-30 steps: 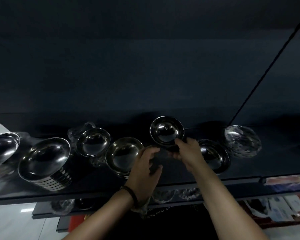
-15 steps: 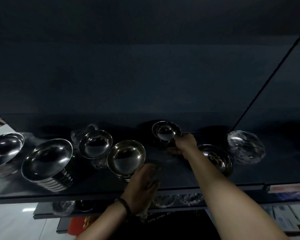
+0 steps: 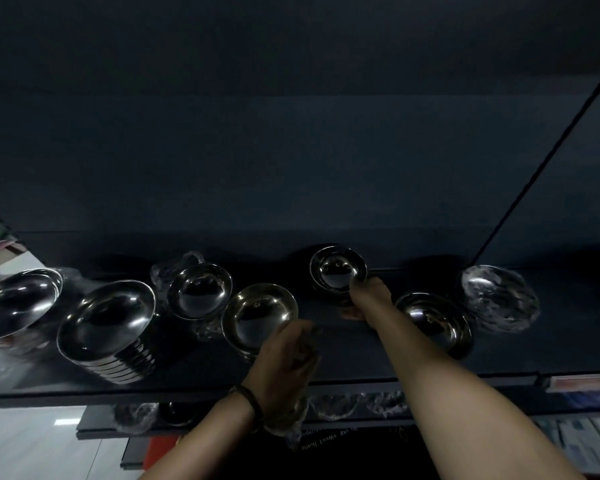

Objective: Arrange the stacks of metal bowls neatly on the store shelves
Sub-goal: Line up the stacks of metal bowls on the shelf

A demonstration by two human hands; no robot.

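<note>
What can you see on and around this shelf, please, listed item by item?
far-left bowl stack: one, silver, left end of shelf
tall bowl stack: one, silver, beside it, tilted
rear-left bowl stack: one, silver, in front of clear wrapping
front bowl stack: one, silver, left of centre
small bowl stack: one, silver, back of shelf
right bowl stack: one, silver, right of the right forearm
wrapped bowl: one, clear plastic, far right
shelf: one, dark, under all the bowls
wrapped items: several, clear, lower shelf
wristband: one, dark, left wrist
left hand: by front bowl stack, grip blurred
right hand: grips small bowl stack
</note>
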